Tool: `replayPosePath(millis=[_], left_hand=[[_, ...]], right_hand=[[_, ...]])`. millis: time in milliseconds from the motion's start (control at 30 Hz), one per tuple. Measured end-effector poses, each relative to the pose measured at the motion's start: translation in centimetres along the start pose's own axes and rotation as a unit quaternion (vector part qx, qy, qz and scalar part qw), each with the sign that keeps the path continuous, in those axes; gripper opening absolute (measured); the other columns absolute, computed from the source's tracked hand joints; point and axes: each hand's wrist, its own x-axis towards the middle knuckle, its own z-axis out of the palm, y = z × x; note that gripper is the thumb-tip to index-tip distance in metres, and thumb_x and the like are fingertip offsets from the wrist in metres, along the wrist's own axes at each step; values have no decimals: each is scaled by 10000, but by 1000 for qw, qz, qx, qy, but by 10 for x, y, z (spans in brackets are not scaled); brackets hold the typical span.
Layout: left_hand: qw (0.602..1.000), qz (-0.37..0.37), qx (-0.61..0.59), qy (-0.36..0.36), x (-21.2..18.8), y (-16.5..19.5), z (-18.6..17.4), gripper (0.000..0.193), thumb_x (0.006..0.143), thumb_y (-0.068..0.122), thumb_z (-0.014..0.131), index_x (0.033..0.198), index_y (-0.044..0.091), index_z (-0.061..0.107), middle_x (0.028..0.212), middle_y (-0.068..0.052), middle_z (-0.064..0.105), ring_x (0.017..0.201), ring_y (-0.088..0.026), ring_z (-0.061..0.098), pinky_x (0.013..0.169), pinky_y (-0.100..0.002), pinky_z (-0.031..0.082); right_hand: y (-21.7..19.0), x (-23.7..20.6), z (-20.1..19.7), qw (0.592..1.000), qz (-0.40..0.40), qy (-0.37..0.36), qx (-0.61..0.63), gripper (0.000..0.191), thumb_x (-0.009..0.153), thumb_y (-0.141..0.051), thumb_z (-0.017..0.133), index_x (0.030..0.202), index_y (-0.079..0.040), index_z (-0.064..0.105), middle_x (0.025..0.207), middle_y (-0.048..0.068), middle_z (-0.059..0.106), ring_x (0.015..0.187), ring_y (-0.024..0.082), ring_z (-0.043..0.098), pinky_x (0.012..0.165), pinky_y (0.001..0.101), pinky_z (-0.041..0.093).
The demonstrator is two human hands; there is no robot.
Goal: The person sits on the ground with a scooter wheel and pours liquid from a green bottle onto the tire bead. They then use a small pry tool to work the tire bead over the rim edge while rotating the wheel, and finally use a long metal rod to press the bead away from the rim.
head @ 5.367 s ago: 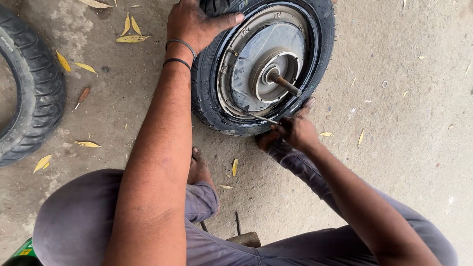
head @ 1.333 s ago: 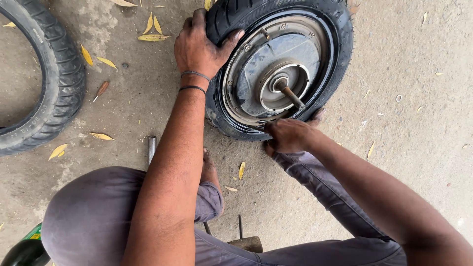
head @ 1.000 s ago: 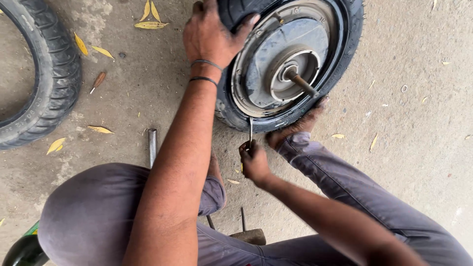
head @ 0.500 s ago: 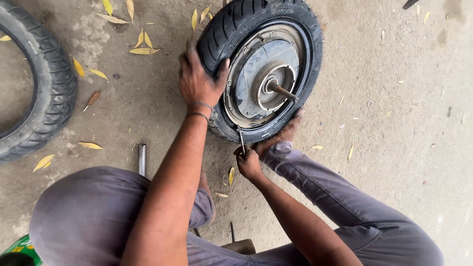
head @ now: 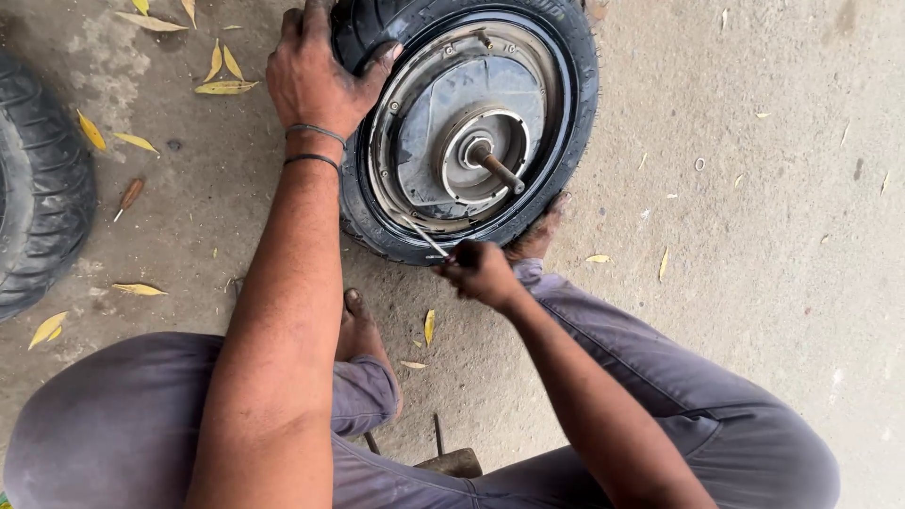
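A small wheel with a black tyre (head: 575,113) and a metal hub (head: 452,123) with a protruding axle (head: 498,170) lies on the concrete floor in front of me. My left hand (head: 316,75) grips the tyre's upper left edge, palm down. My right hand (head: 481,271) is closed around a thin metal tool (head: 422,236) whose tip pokes in between the tyre bead and the rim at the wheel's lower edge. Bare toes (head: 537,231) press against the tyre just right of that hand.
A second black tyre (head: 42,207) lies at the left edge. My other bare foot (head: 363,330) rests on the floor below the wheel. Dry yellow leaves (head: 222,75) are scattered about. A wooden block with metal rods (head: 448,457) sits between my legs.
My right hand has lifted from beside the tyre and brought the thin tool's tip up into the rim's lower edge. The view has shifted closer; my left hand keeps its hold.
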Motion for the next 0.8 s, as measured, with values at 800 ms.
replayPosePath(millis=[800], left_hand=[[998, -28, 61, -14, 7, 2, 26, 701, 883, 732, 788, 1024, 62, 636, 886, -182, 709, 799, -408, 711, 695, -522, 570]], right_hand=[[-26, 24, -85, 779, -360, 47, -512, 277, 964, -303, 598, 1103, -98, 722, 805, 96, 682, 686, 257, 671, 509, 383, 518]])
